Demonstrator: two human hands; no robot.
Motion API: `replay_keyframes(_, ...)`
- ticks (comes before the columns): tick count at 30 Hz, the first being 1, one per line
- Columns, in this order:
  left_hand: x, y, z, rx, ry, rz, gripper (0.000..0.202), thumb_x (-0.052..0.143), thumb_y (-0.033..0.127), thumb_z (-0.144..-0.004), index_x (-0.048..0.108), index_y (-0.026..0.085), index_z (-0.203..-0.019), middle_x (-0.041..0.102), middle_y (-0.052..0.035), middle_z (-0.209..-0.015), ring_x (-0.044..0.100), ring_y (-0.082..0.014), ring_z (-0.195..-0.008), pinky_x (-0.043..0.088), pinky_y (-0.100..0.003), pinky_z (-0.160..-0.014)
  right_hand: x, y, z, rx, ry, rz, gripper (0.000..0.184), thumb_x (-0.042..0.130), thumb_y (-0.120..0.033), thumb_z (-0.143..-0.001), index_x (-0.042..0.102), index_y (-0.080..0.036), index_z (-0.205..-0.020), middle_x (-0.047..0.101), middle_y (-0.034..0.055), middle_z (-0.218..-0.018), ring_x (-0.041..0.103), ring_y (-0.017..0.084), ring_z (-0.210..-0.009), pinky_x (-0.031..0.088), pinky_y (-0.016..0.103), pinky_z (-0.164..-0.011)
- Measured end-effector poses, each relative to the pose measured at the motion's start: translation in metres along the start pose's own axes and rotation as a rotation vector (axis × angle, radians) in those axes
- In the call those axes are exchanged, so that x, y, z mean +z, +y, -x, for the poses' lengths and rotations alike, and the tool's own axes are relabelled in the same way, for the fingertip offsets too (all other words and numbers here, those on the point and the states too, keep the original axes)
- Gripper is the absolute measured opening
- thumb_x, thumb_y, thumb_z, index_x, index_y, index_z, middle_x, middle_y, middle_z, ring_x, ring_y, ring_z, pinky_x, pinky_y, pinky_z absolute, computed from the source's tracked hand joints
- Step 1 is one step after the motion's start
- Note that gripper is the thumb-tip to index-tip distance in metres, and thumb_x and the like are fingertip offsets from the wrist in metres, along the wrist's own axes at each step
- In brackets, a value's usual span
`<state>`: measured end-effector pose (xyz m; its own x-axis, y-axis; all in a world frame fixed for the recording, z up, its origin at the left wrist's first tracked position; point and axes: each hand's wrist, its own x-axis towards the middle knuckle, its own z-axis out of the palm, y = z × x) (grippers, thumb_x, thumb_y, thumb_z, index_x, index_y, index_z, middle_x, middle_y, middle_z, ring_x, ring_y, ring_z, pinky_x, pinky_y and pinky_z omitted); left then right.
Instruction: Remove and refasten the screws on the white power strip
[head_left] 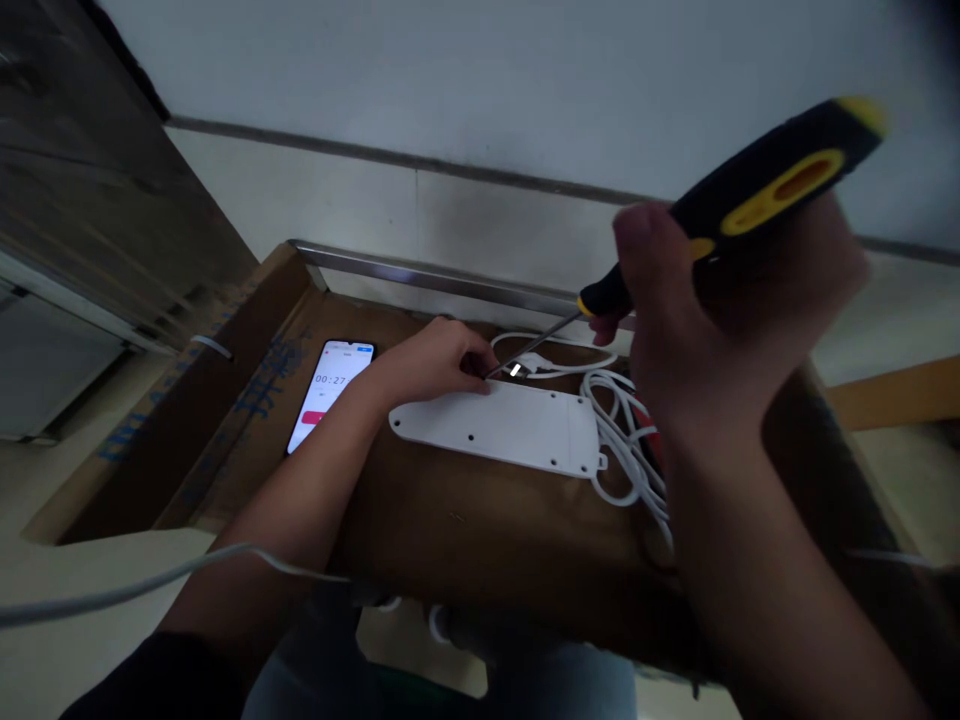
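My right hand (720, 310) is shut around a black-and-yellow screwdriver (772, 180), which is blurred at the handle. Its thin metal shaft slants down to the far end of a white power strip (495, 425), close to my left fingers. The strip lies with its back facing up, showing several small round holes. My left hand (439, 362) grips that far end. Beside the strip, a white cable (622, 440) lies in loose loops, partly hidden by my right forearm. A small white plug (529, 364) sits just behind the shaft tip.
The strip lies on a brown cardboard surface (480, 530) with blue print on its flap. To the left, a lit phone (330, 395) shows a timer at 00:27. A metal rail (427, 275) runs along the back, before a white wall (487, 80). A grey cable (150, 580) crosses my left forearm.
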<state>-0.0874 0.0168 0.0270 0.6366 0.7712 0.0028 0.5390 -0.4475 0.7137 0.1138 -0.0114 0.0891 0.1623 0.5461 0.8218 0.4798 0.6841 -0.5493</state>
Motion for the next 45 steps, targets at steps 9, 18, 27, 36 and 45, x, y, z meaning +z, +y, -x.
replay_keyframes(9,0.002,0.003,0.000,-0.003,0.036,0.017,0.012,0.081,0.018,-0.078,0.081,0.015,-0.091,0.075,0.0006,-0.075,0.062,-0.0125,-0.067,0.045,-0.026,-0.070,0.000,-0.015,0.004,0.006,-0.046,-0.005,0.041,0.069,-0.050,-0.091,0.048,-0.016,-0.083,0.048,0.0003,-0.071,0.043,0.002,-0.063,0.036,0.021,-0.059)
replay_keyframes(18,0.004,0.006,0.000,-0.002,0.038,0.005,0.014,0.080,0.017,-0.078,0.081,0.015,-0.091,0.074,0.0006,-0.075,0.061,-0.0125,-0.067,0.043,-0.025,-0.067,-0.002,-0.017,0.003,-0.015,-0.045,0.048,0.043,0.069,-0.049,-0.092,0.047,-0.014,-0.082,0.043,0.0025,-0.074,0.034,0.001,-0.070,0.032,0.018,-0.063)
replay_keyframes(27,0.003,0.006,0.001,0.007,0.007,-0.078,0.009,0.075,0.018,-0.082,0.079,0.015,-0.090,0.075,-0.0008,-0.080,0.064,-0.0139,-0.073,0.043,-0.026,-0.071,-0.003,-0.013,0.006,0.046,-0.115,-0.039,0.048,0.071,-0.057,-0.090,0.057,-0.013,-0.102,0.045,-0.0003,-0.076,0.039,-0.002,-0.064,0.036,0.017,-0.059)
replay_keyframes(36,0.001,0.004,0.001,-0.003,0.012,-0.065,0.009,0.073,0.020,-0.082,0.076,0.015,-0.088,0.072,-0.0004,-0.078,0.059,-0.0131,-0.069,0.041,-0.026,-0.068,-0.002,-0.008,0.005,0.029,-0.128,-0.053,0.050,0.073,-0.061,-0.087,0.061,-0.018,-0.109,0.057,-0.0008,-0.080,0.051,0.004,-0.061,0.034,0.024,-0.054)
replay_keyframes(45,0.002,0.008,0.001,-0.037,0.012,-0.114,0.009,0.075,0.021,-0.081,0.076,0.015,-0.088,0.070,0.0009,-0.075,0.060,-0.0133,-0.069,0.040,-0.026,-0.067,-0.008,-0.015,0.005,-0.030,-0.143,0.043,0.050,0.073,-0.062,-0.086,0.064,-0.017,-0.104,0.053,-0.0005,-0.075,0.044,0.001,-0.066,0.040,0.018,-0.061)
